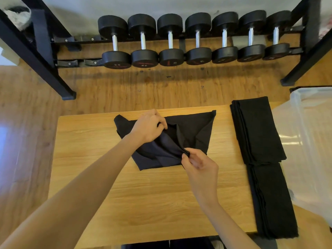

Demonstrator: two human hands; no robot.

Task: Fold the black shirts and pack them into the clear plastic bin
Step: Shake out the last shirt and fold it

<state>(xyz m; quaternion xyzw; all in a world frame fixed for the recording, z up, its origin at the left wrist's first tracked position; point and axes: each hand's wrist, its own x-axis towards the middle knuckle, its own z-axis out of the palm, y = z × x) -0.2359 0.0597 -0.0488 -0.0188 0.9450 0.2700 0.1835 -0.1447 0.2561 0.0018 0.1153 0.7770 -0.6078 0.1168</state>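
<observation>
Black shirt on the wooden table, pinched by left hand and right hand

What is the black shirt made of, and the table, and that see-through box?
The black shirt looks like soft matte cloth: it creases where both hands pinch it. The table looks like light wood or wood-look laminate, with grain lines and a smooth sheen. The bin seems to be clear plastic: glossy, and the floor shows through.
</observation>
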